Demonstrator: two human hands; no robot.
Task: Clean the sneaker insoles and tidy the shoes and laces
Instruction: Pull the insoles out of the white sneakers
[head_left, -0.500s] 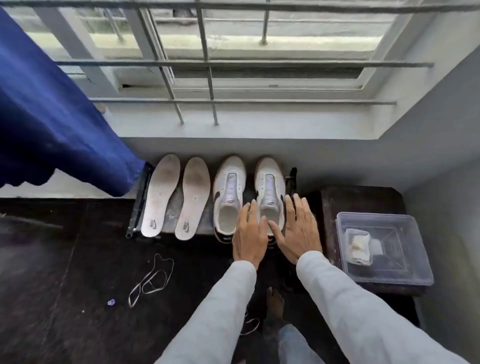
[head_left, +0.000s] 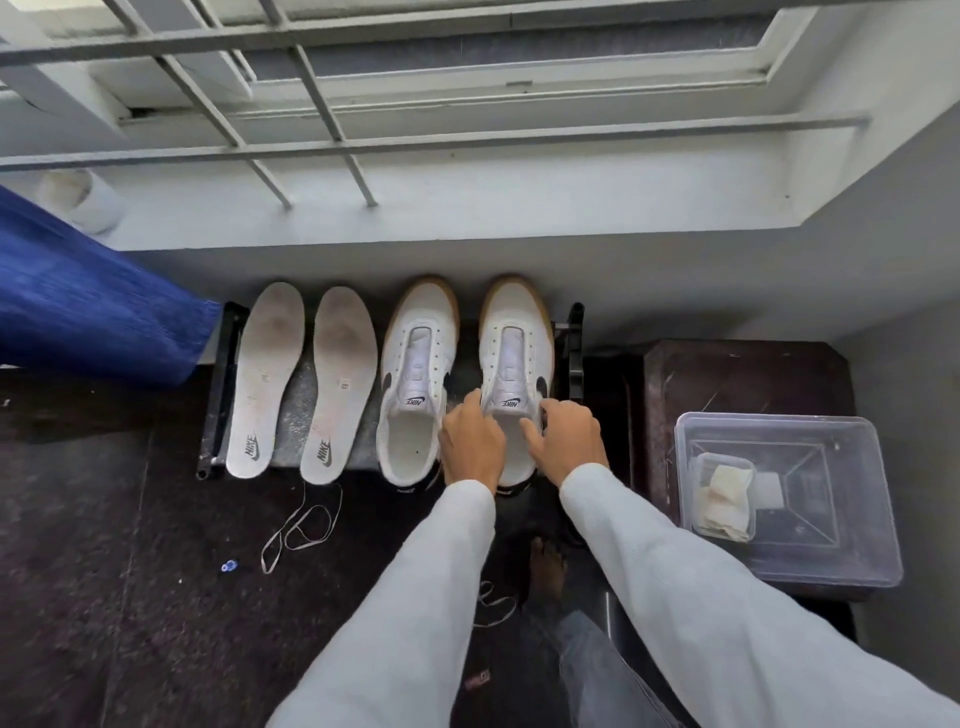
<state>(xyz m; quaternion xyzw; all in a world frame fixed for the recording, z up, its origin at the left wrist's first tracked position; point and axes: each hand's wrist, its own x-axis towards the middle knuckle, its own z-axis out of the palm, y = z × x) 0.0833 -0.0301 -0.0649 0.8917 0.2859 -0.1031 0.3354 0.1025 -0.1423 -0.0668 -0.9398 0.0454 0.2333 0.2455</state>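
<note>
A loose lace (head_left: 301, 525) lies nearer me than my left hand (head_left: 470, 449), off to its left. Both hands are on one white Nike sneaker (head_left: 517, 322): left fingers curl over its collar, and my right hand (head_left: 569, 441) grips the opposite edge. Just left of my left hand sits the second sneaker (head_left: 418, 338), and further left are two insoles (head_left: 267, 374). Right of my right hand there's a clear plastic box (head_left: 831, 545).

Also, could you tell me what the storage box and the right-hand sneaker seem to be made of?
The storage box looks like clear, glossy plastic: its contents show through the walls. The right-hand sneaker seems smooth white leather or synthetic, with a tan rim at the toe, probably gum rubber.
</note>
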